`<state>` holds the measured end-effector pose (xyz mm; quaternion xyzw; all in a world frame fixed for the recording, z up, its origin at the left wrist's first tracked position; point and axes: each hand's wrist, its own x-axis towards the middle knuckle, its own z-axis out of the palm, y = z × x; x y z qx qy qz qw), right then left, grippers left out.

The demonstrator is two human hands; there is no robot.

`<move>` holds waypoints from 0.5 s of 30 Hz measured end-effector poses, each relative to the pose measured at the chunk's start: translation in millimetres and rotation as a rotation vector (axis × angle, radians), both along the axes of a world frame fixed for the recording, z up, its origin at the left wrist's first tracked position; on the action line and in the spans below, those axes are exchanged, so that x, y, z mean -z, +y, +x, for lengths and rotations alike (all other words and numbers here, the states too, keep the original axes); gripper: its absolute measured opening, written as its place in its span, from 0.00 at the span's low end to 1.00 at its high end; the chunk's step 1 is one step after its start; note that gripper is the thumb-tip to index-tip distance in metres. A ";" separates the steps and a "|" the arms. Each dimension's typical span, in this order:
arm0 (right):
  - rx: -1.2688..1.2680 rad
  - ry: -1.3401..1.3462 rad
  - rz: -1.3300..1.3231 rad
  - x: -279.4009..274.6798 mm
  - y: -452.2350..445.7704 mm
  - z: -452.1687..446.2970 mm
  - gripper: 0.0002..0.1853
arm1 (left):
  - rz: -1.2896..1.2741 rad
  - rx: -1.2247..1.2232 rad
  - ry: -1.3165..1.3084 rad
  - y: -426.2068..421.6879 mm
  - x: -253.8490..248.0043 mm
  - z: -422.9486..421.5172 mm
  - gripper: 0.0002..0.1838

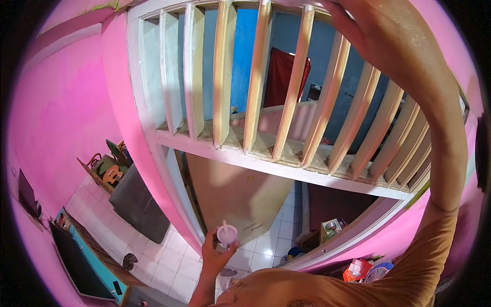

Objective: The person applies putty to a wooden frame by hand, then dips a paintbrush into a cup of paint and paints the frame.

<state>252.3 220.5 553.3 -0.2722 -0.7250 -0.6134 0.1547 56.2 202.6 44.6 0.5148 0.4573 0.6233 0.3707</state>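
The pale cup (232, 236), with a short stick (225, 225) leaning upright in it, sits at the lower centre of the frame in the person's left hand (214, 250), whose thumb and fingers curl around its sides. Above it, well apart, the row of slats (256, 77) spans the upper centre and right, their long axes running roughly top to bottom and slanting more toward the right. The right hand (353, 25) is much nearer the slats, raised to their top edge, but its fingertips leave the frame, so its opening and any grip cannot be told.
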 end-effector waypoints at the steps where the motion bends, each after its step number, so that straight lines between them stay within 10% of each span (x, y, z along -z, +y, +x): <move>1: 0.035 0.021 -0.001 0.8 -3.1 4.4 0.05 | 0.005 -0.010 0.001 1.0 0.2 1.6 0.37; 15: 0.031 0.014 0.060 0.0 -11.5 57.5 0.07 | -0.008 0.030 0.054 4.8 -6.2 7.3 0.40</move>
